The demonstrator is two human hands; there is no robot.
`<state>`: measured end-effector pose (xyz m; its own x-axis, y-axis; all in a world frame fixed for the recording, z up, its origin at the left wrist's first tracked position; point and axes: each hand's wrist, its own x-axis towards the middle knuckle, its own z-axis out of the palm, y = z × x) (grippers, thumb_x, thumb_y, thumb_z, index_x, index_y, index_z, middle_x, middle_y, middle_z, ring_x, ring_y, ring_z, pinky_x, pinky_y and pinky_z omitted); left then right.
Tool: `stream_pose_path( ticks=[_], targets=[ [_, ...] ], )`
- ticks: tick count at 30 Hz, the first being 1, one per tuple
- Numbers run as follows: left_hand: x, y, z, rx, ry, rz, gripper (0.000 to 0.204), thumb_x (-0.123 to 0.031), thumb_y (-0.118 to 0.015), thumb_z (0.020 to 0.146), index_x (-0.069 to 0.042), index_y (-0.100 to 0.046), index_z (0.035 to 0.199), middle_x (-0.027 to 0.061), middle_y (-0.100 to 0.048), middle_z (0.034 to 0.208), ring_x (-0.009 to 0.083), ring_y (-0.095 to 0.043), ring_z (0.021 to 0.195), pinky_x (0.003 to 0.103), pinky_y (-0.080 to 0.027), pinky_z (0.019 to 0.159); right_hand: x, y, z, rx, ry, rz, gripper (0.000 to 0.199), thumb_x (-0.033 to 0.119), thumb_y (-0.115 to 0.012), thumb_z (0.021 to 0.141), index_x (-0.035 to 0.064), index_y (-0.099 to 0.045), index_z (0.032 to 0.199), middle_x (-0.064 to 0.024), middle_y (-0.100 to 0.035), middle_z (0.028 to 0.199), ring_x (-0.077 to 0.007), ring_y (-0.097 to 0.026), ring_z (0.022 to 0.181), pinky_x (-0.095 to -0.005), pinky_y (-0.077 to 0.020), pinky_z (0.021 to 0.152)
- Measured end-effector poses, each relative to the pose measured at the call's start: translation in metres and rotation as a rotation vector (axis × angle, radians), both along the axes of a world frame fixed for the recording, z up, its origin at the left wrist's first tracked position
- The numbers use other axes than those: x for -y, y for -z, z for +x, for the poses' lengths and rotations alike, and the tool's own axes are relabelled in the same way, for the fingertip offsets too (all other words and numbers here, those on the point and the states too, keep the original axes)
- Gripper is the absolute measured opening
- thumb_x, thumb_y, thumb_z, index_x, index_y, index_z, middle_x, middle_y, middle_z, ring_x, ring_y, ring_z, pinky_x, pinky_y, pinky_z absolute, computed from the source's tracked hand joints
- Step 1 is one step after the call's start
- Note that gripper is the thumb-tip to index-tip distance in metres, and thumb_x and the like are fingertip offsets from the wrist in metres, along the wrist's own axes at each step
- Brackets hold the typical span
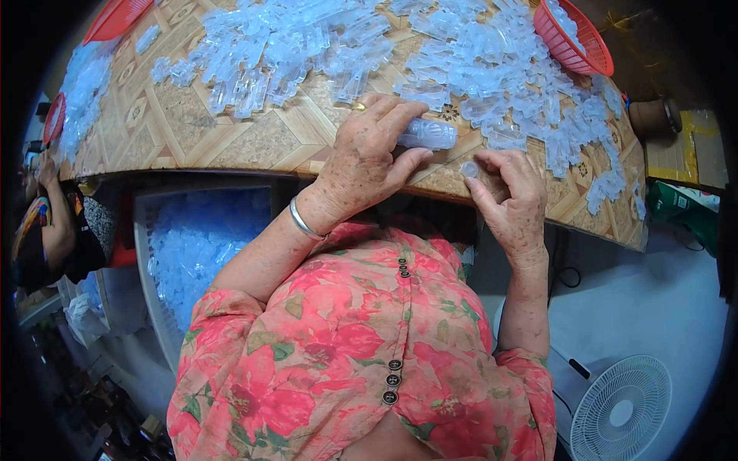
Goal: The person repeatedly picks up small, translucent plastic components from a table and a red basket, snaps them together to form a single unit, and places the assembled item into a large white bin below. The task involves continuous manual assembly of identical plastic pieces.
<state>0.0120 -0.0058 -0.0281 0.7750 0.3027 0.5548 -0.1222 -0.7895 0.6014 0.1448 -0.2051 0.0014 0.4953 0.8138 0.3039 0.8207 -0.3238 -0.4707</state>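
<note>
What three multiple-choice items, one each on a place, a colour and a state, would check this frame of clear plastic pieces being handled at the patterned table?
1. Where is the white fan?
A. On the table
B. On the floor at lower right
C. Inside the basket

2. What colour is the basket at the table's far right?
A. Red
B. Green
C. Black

3. What is the left hand doing?
A. Resting flat and empty
B. Gripping a clear plastic tube
C. Holding the fan

Answers:
1 B, it stands low beside the person, off the table.
2 A, its mesh wall is red.
3 B, the fingers wrap the tube, while the right hand pinches a small clear cap.
</note>
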Motion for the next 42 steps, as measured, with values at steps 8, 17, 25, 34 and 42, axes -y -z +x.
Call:
stream_pose_path(
  ticks=[8,17,25,34,42],
  targets=[
    [-0.001,-0.001,0.000,0.000,0.020,-0.032,0.047,-0.011,-0.080,0.074,-0.004,-0.064,0.118,0.0150,-0.066,0.108,0.0347,-0.060,0.098,0.042,-0.048,0.086,-0.011,0.001,-0.001,-0.134,-0.012,0.082,0.025,0.011,-0.077,0.078,0.0064,-0.070,0.102,-0.0088,-0.066,0.097,-0.0269,-0.062,0.092,-0.0386,-0.0450,0.084],
    [-0.001,0.000,0.001,0.017,0.032,-0.085,0.040,-0.009,-0.080,0.073,-0.004,-0.067,0.111,0.0129,-0.067,0.099,0.0330,-0.061,0.092,0.040,-0.050,0.080,-0.051,0.001,-0.006,-0.045,-0.125,0.296,0.024,0.010,-0.078,0.079,0.0055,-0.071,0.101,-0.0109,-0.066,0.098,-0.0296,-0.063,0.092,-0.0384,-0.0485,0.082],
    [-0.003,0.005,0.003,0.049,0.050,-0.109,0.039,-0.006,-0.079,0.072,-0.006,-0.068,0.109,0.0124,-0.068,0.097,0.0325,-0.062,0.090,0.040,-0.050,0.081,-0.063,-0.007,-0.003,-0.105,-0.175,0.230,0.021,0.011,-0.077,0.079,0.0037,-0.070,0.098,-0.0123,-0.065,0.098,-0.0293,-0.062,0.090,-0.0387,-0.0491,0.080],
    [-0.001,-0.008,-0.004,0.104,-0.089,-0.014,0.041,-0.022,-0.081,0.076,-0.006,-0.067,0.111,0.0126,-0.068,0.103,0.0332,-0.065,0.087,0.040,-0.052,0.081,-0.051,-0.018,-0.010,-0.259,0.008,0.101,0.027,0.015,-0.072,0.089,0.0029,-0.068,0.113,-0.0085,-0.062,0.082,-0.0150,-0.059,0.072,-0.0300,-0.0466,0.062],
    [-0.005,-0.025,-0.003,-0.275,-0.007,-0.027,0.035,-0.034,-0.071,0.086,-0.007,-0.070,0.108,0.0154,-0.069,0.102,0.0357,-0.068,0.091,0.043,-0.055,0.077,-0.052,-0.009,0.015,-1.169,-0.006,-0.162,0.036,0.032,-0.059,0.102,0.0062,-0.055,0.128,-0.0056,-0.066,0.072,-0.0068,-0.051,0.042,-0.0207,-0.0354,0.037]
  ],
)
